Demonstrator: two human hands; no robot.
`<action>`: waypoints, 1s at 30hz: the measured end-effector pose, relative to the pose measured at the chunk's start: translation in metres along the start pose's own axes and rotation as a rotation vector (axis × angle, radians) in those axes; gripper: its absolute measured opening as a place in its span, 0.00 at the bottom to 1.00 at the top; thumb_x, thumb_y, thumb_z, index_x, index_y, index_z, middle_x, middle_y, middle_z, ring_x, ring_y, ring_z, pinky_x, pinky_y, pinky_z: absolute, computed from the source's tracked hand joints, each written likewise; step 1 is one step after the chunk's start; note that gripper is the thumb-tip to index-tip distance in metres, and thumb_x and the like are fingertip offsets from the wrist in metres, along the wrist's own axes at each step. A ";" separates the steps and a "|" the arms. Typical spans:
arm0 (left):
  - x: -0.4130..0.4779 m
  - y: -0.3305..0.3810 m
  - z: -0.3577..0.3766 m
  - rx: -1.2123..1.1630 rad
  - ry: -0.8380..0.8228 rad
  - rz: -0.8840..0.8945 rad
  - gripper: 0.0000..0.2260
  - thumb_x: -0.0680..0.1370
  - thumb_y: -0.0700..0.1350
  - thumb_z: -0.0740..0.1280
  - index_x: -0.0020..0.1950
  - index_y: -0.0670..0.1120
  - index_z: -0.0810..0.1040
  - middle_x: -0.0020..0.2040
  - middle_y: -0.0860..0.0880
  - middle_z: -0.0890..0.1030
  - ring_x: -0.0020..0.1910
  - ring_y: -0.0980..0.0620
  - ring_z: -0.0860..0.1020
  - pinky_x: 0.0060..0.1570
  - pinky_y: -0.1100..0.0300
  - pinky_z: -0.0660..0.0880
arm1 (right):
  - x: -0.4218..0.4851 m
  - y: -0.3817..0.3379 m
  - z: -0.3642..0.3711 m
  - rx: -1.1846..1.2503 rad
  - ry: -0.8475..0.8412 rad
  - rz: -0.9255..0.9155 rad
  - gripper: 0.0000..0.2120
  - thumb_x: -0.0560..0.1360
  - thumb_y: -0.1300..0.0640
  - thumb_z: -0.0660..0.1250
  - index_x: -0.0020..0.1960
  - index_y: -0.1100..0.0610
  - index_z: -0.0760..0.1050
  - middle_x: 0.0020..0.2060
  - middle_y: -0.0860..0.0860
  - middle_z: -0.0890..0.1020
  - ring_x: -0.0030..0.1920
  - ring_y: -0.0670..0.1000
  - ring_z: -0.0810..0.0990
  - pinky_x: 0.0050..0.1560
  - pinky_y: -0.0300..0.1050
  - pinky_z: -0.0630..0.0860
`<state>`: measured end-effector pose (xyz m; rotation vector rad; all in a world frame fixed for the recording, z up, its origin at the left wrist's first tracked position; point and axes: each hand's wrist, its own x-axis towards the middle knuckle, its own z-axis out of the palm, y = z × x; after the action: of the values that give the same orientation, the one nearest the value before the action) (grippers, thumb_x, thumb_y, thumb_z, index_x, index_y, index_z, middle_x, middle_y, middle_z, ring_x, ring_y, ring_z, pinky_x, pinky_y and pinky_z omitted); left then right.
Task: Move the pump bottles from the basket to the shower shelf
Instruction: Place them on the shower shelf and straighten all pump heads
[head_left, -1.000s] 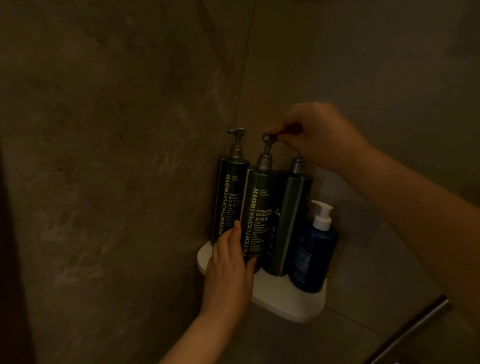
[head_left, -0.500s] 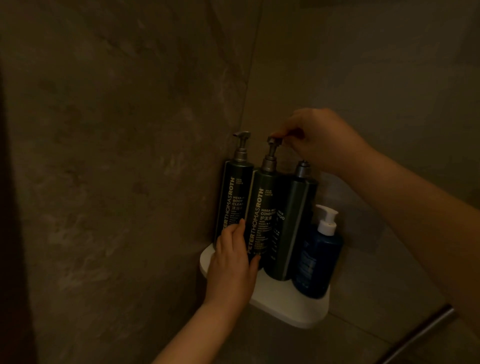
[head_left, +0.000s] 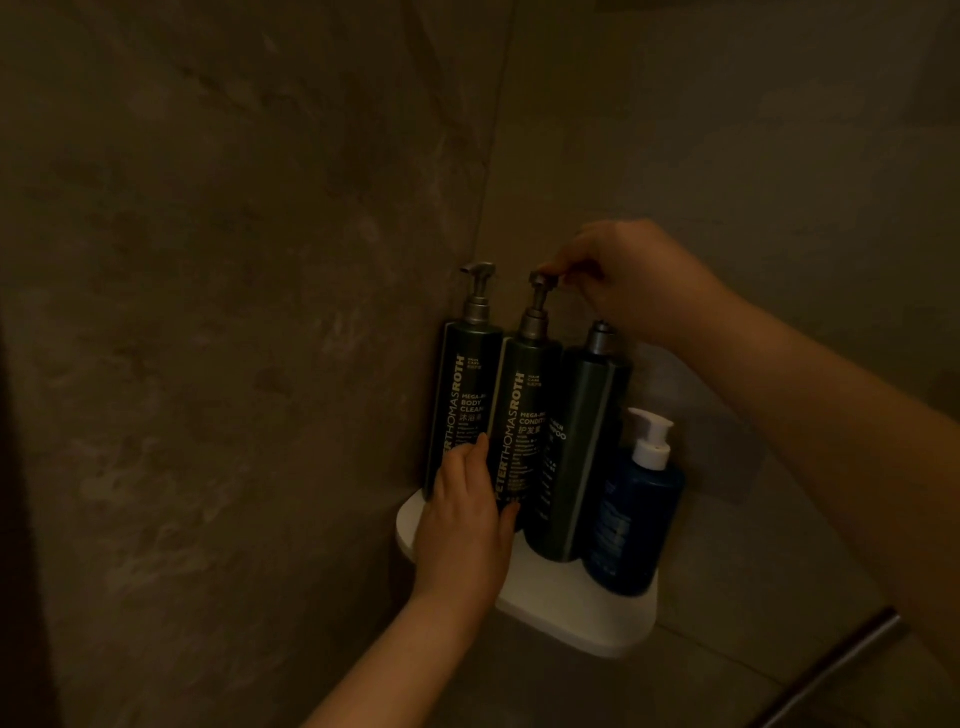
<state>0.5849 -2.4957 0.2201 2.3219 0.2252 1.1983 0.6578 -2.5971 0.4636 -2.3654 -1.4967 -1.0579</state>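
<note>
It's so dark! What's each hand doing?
Left hand: closed around the middle bottle, low down.
Right hand: pinching that bottle's pump top.

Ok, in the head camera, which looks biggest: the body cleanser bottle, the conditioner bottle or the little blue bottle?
1. Body cleanser bottle and conditioner bottle: they look about the same size, so no ranking between them.
2. Blue bottle: clearly the shortest, though it stands nearer the camera.

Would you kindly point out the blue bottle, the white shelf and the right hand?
blue bottle (head_left: 636, 525): head view, on its body.
white shelf (head_left: 582, 616): head view, on its bare front part.
right hand (head_left: 631, 280): head view, on its back.
</note>
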 end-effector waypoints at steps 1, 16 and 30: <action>0.000 0.000 0.000 -0.002 0.003 -0.001 0.33 0.76 0.47 0.68 0.75 0.45 0.54 0.68 0.48 0.63 0.65 0.53 0.66 0.62 0.64 0.63 | 0.000 0.000 0.000 -0.004 0.002 -0.002 0.15 0.74 0.66 0.62 0.55 0.56 0.81 0.50 0.54 0.82 0.51 0.56 0.79 0.44 0.37 0.63; -0.003 0.001 -0.001 -0.047 0.028 -0.018 0.33 0.74 0.45 0.70 0.74 0.46 0.56 0.67 0.46 0.65 0.65 0.51 0.68 0.62 0.61 0.66 | -0.014 -0.005 -0.008 0.065 -0.080 0.066 0.19 0.77 0.64 0.58 0.64 0.53 0.75 0.59 0.53 0.79 0.59 0.53 0.76 0.50 0.38 0.67; -0.026 0.011 0.002 -0.121 -0.050 0.091 0.23 0.78 0.48 0.63 0.72 0.52 0.60 0.65 0.53 0.66 0.62 0.58 0.67 0.60 0.61 0.68 | -0.034 0.010 -0.024 0.118 -0.170 0.234 0.15 0.81 0.59 0.56 0.64 0.54 0.74 0.61 0.53 0.78 0.61 0.52 0.75 0.53 0.39 0.65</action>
<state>0.5698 -2.5152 0.2065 2.2737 0.0290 1.1621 0.6463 -2.6386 0.4624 -2.5214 -1.2508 -0.7117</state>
